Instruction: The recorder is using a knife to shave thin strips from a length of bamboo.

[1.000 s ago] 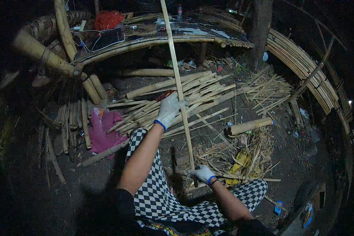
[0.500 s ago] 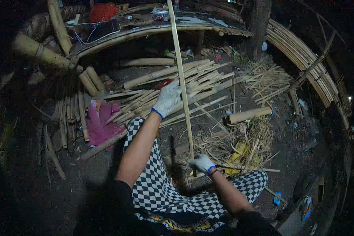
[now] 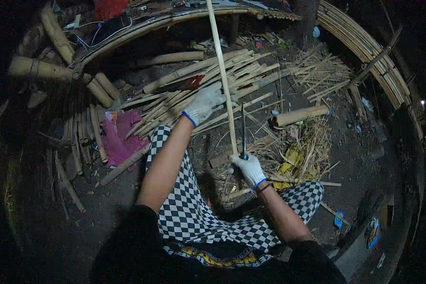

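Observation:
A long, pale bamboo strip (image 3: 224, 71) stands tilted in front of me, its upper end running out of the top of the view. My left hand (image 3: 203, 105), in a white glove with a blue cuff, grips the strip partway up; its fingers pass behind it and show on the right side. My right hand (image 3: 250, 170), gloved the same way, is closed round the handle of a knife (image 3: 244, 130). The knife's dark, narrow blade points away from me, just right of the strip. The strip's lower end meets the right hand's thumb.
Split bamboo strips (image 3: 175, 111) lie piled beyond my checkered legs. A bamboo tube (image 3: 302, 115) rests at right above shavings (image 3: 312, 151) and a yellow wrapper (image 3: 292, 160). At left are a pink sack (image 3: 120, 137) and short bamboo pieces (image 3: 75, 144). A bamboo platform (image 3: 175, 20) spans the back.
My right hand has moved up and away from me, and the knife blade now shows upright beside the strip. The strip's lower end is higher; the left hand sits slightly lower along it.

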`<state>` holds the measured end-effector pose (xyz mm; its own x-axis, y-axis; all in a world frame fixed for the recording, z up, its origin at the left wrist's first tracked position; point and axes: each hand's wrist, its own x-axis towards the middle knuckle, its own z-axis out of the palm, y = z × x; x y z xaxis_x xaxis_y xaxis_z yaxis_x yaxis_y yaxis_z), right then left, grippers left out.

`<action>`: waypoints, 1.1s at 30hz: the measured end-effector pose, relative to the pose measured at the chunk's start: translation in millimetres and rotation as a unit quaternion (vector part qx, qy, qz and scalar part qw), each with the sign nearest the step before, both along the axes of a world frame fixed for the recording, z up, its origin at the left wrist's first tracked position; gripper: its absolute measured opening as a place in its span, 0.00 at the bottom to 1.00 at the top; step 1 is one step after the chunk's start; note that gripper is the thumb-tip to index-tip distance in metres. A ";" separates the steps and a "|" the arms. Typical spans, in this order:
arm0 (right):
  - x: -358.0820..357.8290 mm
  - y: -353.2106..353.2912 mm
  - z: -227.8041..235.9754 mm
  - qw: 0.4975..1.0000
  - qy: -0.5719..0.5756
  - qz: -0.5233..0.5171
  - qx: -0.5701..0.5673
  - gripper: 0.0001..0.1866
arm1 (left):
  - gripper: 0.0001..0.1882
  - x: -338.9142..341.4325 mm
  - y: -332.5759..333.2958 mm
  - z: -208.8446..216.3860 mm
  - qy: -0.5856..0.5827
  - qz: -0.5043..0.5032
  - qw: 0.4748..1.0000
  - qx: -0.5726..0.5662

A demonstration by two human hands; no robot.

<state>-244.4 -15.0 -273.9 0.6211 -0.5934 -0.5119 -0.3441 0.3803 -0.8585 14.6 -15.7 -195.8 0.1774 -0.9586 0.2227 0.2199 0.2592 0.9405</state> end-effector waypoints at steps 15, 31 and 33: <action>5.7 -5.2 26.2 0.998 -0.014 -0.002 -0.063 0.10 | 0.21 -23.7 -15.6 -7.6 0.028 -0.092 0.995 0.008; 6.4 1.0 24.0 0.998 -0.021 0.037 0.052 0.08 | 0.13 -2.4 -21.2 -13.2 0.183 0.022 0.983 0.004; 7.0 -0.5 20.5 0.999 0.010 0.048 -0.006 0.07 | 0.13 2.4 -18.2 -10.7 0.179 0.041 0.983 0.010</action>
<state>-237.5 -15.4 -253.4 0.6657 -0.5379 -0.5172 -0.3951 0.3339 -0.8558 17.0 -33.9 -206.5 0.3172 -0.9416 0.1132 0.5162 0.2715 0.8123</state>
